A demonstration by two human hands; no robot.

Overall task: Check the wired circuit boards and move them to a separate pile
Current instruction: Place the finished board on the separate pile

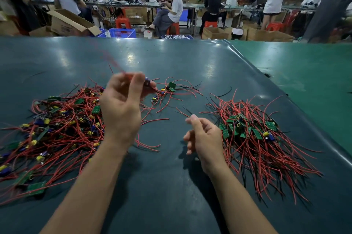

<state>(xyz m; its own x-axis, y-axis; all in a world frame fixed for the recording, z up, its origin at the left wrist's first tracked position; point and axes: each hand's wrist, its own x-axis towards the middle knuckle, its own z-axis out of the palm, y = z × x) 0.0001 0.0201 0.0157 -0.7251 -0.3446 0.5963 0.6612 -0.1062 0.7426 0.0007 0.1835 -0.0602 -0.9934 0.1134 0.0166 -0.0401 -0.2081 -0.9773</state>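
Note:
My left hand (pixel 122 104) is raised above the table and pinches a small wired circuit board (pixel 147 82); its red wire streaks up and to the left, blurred. My right hand (pixel 203 138) hovers lower with loosely curled fingers and holds nothing. A big tangled pile of boards with red and black wires (pixel 57 125) lies to the left. A second pile (pixel 253 136) lies to the right, its wires trailing toward me. A small cluster of boards (pixel 167 88) sits beyond my left hand.
The dark green table mat (pixel 171 186) ends in a raised edge on the right, beside a lighter green surface (pixel 314 81). Beyond the table are cardboard boxes (pixel 70 23), a blue crate (pixel 122 33), red stools and several seated and standing people at benches.

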